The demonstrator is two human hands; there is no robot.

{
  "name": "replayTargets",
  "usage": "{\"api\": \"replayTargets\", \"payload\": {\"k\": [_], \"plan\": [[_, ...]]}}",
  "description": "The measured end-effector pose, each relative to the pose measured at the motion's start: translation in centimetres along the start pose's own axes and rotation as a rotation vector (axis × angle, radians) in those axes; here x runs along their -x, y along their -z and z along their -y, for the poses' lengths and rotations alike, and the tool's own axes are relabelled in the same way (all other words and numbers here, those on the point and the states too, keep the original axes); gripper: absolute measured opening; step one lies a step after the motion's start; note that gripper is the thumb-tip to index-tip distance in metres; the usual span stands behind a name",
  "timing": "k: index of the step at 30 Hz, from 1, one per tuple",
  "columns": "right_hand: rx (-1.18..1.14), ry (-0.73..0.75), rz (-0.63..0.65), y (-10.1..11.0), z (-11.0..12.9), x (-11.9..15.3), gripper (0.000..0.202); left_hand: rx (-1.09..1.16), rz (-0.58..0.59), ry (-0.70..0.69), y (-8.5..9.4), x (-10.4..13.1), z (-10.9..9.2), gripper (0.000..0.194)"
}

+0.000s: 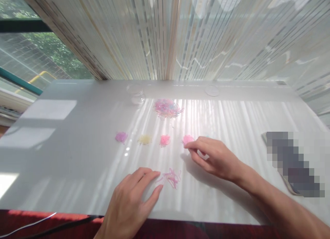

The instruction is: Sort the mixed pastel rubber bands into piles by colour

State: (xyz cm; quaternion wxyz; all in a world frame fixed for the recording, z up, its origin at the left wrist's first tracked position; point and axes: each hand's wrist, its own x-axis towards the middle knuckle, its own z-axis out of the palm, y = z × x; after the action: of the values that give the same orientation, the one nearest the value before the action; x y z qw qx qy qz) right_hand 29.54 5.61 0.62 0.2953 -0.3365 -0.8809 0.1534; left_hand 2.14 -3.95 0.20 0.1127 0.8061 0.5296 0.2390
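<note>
1. Head view: two hands, both the wearer's own, work over one white surface (77, 177).
2. Left hand (131, 194): its grip is moderately wide, thumb and forefinger apart, with one loose cluster of lilac-pink strands (172, 178) just beside the fingertips; whether they touch, I cannot tell.
3. Right hand (216, 156): its grip is narrow, fingertips drawn together at the near edge of a pink pile (188, 140); whether a strand is held between them, I cannot tell.
4. Five small patches of colour form one row across the middle: one purple pile (121, 137), one yellow pile (145, 139), one coral pile (164, 140), the pink one, and one bit of blue (207, 137) mostly hidden behind the right hand.
5. One larger mixed pile (167, 108) of pink, lilac and bluish strands lies beyond the row.
6. Toward the far edge are one clear container (136, 95), left of the mixed pile, and one clear round disc (211, 91), to its right.
7. One dark, pixelated object (294, 163) lies slantwise at the right.
8. Sunlight stripes the surface; a striped curtain (144, 36) hangs behind it.
9. At left, a window (51, 56) shows greenery; below the near edge are red material (167, 228) and one white cord (38, 220).
</note>
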Motion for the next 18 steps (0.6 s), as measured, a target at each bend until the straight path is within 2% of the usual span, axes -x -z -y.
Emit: {"api": "replayTargets", "payload": {"k": [2, 6, 13, 18], "plan": [[-0.090, 0.091, 0.103, -0.8, 0.9, 0.2, 0.020, 0.034, -0.015, -0.004, -0.3, -0.2, -0.6, 0.016], [-0.204, 0.100, 0.240, -2.0, 2.3, 0.7, 0.019, 0.088, -0.019, -0.029, -1.0, -0.8, -1.4, 0.017], [-0.225, 0.084, 0.244, -2.3, 1.9, 1.1, 0.015, 0.187, -0.008, -0.028, -0.7, -1.2, -1.0, 0.015], [-0.255, 0.135, 0.172, -2.4, 1.9, 1.1, 0.020, 0.313, -0.101, -0.007, -0.7, -1.4, -0.7, 0.014]]}}
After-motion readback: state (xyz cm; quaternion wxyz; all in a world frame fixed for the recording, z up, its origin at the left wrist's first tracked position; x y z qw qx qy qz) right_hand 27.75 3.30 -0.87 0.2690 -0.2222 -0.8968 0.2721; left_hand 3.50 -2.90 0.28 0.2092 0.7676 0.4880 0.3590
